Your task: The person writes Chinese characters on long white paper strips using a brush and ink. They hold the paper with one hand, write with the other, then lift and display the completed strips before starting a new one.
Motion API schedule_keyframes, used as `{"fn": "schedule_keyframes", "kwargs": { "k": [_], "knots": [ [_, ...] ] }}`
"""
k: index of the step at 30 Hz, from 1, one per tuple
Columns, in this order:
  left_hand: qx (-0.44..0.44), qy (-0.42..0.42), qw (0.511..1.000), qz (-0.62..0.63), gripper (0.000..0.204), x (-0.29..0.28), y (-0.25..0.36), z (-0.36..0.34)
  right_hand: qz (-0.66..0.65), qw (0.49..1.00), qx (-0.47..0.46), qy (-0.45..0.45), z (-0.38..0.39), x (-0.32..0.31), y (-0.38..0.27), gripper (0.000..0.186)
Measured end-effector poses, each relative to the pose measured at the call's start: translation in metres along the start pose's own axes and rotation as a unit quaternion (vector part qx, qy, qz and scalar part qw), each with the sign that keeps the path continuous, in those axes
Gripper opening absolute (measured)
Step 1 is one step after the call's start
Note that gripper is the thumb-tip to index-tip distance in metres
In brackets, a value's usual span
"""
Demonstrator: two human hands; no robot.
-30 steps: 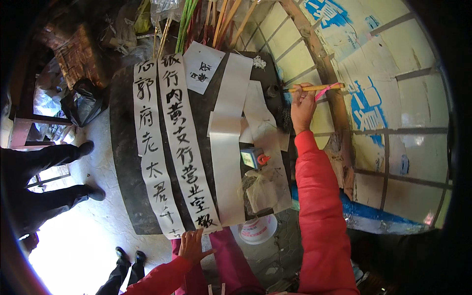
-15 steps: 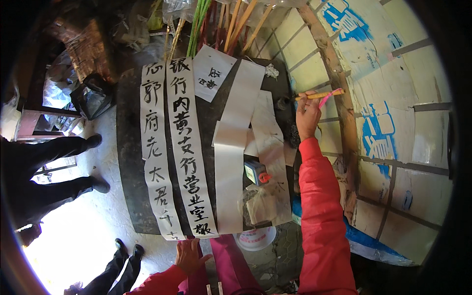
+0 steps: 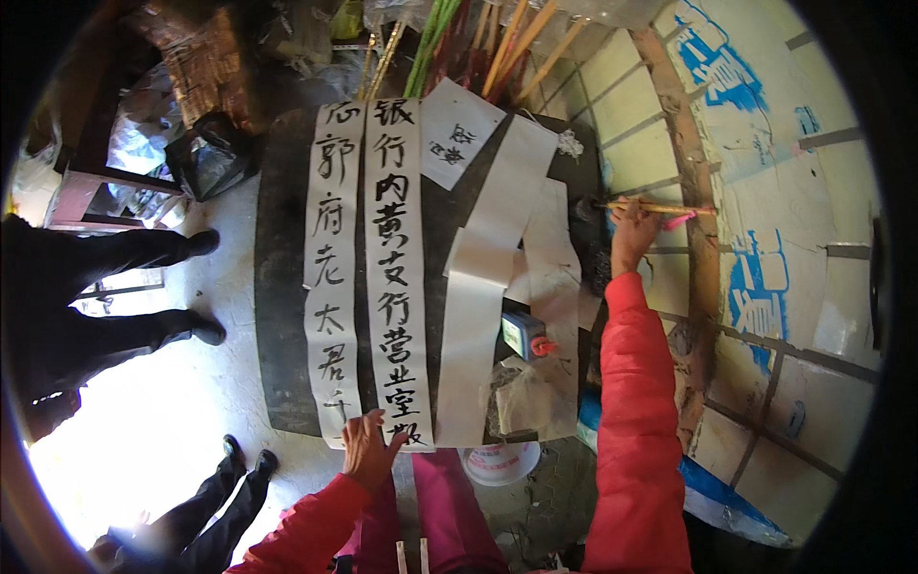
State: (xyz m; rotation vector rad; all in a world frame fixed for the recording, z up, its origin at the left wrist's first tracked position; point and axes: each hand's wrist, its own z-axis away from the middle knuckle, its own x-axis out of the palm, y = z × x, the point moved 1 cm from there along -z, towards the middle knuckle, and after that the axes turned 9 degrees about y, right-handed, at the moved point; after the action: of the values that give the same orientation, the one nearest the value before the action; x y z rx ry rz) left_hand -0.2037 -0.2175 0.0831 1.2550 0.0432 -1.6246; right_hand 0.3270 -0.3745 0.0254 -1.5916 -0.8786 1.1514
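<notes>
My right hand [image 3: 635,232] pinches a writing brush [image 3: 701,210] with a yellowish handle and a pink ribbon at its end. The brush lies level, its tip end at a small dark pot [image 3: 585,209] on the table's right edge. My left hand [image 3: 371,448] rests, fingers spread, on the near ends of two long white paper strips. The left strip [image 3: 335,225] and the strip beside it [image 3: 389,253] both bear black brush characters. Further right lies a blank, folded pale strip [image 3: 478,263].
On the dark table [image 3: 284,287] are a written paper sheet [image 3: 463,132], a blue-grey bottle with red cap [image 3: 526,335] and a crumpled clear bag [image 3: 526,397]. A white tub [image 3: 500,463] sits below. Stacked cartons [image 3: 755,287] wall the right. People's dark-clad legs [image 3: 134,251] are at left.
My left hand has come up from the table's near edge onto the paper strips' ends. My right hand still holds the brush by the dark pot. The whole view has shifted slightly.
</notes>
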Motion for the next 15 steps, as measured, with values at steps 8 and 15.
{"fn": "schedule_keyframes", "kwargs": {
  "k": [8, 15],
  "knots": [
    [0.001, 0.016, 1.000, -0.003, 0.058, -0.010, 0.003, -0.009, 0.015, 0.999, 0.037, 0.026, 0.002, -0.005, -0.016, 0.030],
    [-0.007, 0.007, 1.000, 0.002, 0.059, -0.007, -0.001, -0.003, 0.025, 0.998, 0.019, 0.048, -0.001, -0.005, 0.002, 0.037]
  ]
}}
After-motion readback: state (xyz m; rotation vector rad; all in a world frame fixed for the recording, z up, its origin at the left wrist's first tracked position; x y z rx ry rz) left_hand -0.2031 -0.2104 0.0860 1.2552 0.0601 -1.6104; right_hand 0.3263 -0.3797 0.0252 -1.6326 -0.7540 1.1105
